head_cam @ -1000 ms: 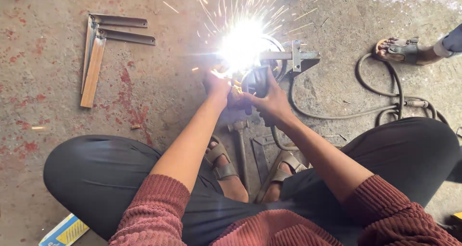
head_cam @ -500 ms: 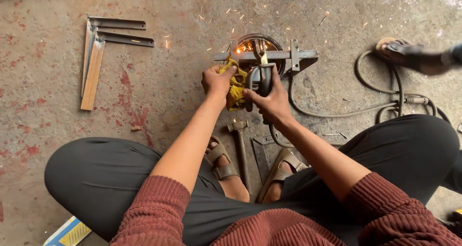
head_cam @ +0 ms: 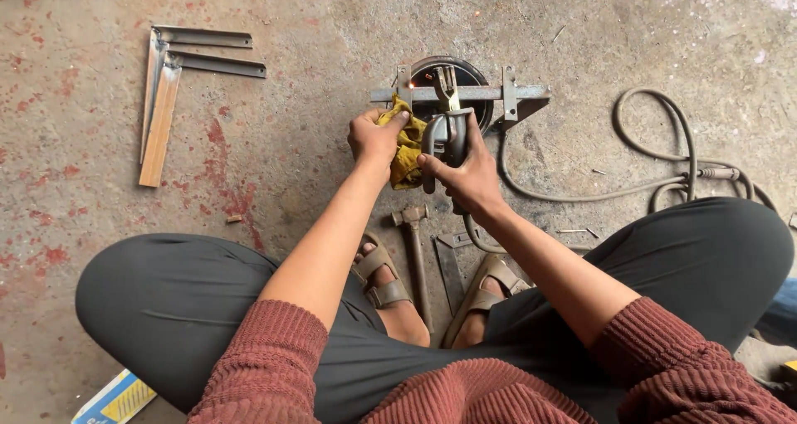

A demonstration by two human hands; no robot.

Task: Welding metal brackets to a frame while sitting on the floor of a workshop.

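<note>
You have a single view, from the camera worn on your head. It looks steeply down and slightly forward past your chest and sleeves onto the concrete floor [head_cam: 274, 134] where you squat. Your knees fill the near left and right edges. Your left hand [head_cam: 375, 135] and right hand [head_cam: 466, 171] sit close, near the middle of the frame. The far floor reaches the top edge. There is no second view to overlap with.
</note>
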